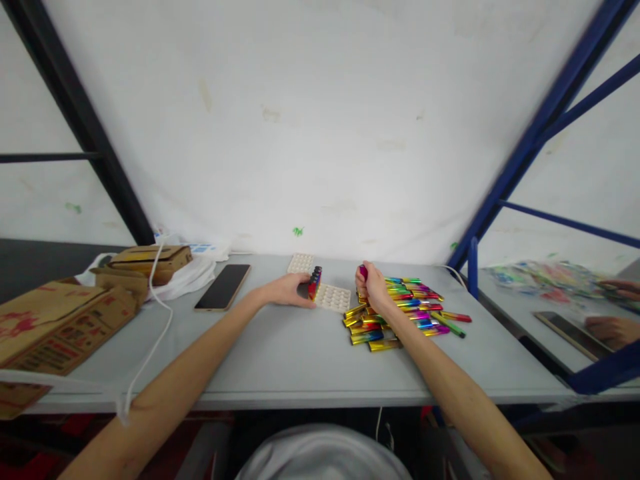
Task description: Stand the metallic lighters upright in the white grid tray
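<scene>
The row of small coloured pieces (315,283), red and yellow with dark ends, is at the left edge of the near pale studded mat (334,297), pinched in the left hand (290,291); whether it touches the mat, I cannot tell. The right hand (373,287) has its fingers curled firmly around a purple piece (363,271), at the far left edge of the pile of shiny tubes (413,305). I judge the step as handling single pieces beside the gathered row, and the next move seems to call for a steady left hand and careful aligning by the right. Behind lies another studded mat (301,263). The grey table (300,360) bears also a dark-screened phone (223,288) and, at left, cardboard boxes (60,327). A stained white wall (320,133) rises behind; beyond the blue frame (510,147), a co-worker's hand (613,330) is near a second phone (570,333).
</scene>
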{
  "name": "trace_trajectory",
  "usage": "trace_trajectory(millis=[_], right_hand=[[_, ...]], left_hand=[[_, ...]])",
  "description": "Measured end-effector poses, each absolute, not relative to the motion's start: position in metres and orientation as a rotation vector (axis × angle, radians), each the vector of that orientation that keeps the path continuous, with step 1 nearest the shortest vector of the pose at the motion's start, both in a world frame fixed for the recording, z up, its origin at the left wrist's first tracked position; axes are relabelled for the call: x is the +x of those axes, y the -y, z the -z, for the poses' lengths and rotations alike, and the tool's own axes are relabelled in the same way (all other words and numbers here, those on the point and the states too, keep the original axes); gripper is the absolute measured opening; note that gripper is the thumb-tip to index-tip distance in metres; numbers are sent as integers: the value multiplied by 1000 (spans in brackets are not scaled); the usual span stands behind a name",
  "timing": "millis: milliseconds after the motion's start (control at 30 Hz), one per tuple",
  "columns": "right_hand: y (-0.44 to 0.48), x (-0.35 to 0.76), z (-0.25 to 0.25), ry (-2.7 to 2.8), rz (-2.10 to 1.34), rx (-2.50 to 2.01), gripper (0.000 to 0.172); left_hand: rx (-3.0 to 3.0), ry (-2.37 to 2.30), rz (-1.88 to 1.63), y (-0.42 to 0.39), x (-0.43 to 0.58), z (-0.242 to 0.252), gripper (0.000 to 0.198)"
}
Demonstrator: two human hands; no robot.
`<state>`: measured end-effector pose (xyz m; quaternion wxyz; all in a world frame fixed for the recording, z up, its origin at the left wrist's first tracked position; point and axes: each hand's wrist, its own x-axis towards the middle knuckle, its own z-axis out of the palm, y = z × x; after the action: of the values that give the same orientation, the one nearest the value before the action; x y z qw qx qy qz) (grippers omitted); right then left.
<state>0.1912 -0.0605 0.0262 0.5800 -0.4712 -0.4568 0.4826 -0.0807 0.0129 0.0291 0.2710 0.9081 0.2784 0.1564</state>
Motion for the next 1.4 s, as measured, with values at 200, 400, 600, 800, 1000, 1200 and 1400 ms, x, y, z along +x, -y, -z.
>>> trace_trajectory(millis=[200,400,600,800,1000,1200,1400], right_hand=[[57,191,-23,1077,-1159,-1112,49],[56,190,-21,1119,-1182,-1133,59],[60,186,-21,1241,-1153,-1125,66],[58,188,-18,1254,-1091,-1167,60],[56,186,-17,1203,-1094,-1168,65],[56,183,-19,1247,-1061,-1036,58],[52,183,-13,1519,-795,-1044,39]], left_hand=[[2473,-780,-516,-6,-78,-32,64],[2510,-805,-502,-6,-78,-31,62],[2474,-730,-575,-5,-75,-26,61],[2462,-719,-573,-2,-71,-25,55],[2463,-730,-582,-1,-71,-25,53],[2471,-731,-598,-1,-71,-25,56],[2506,-665,-635,-1,-67,-20,61]])
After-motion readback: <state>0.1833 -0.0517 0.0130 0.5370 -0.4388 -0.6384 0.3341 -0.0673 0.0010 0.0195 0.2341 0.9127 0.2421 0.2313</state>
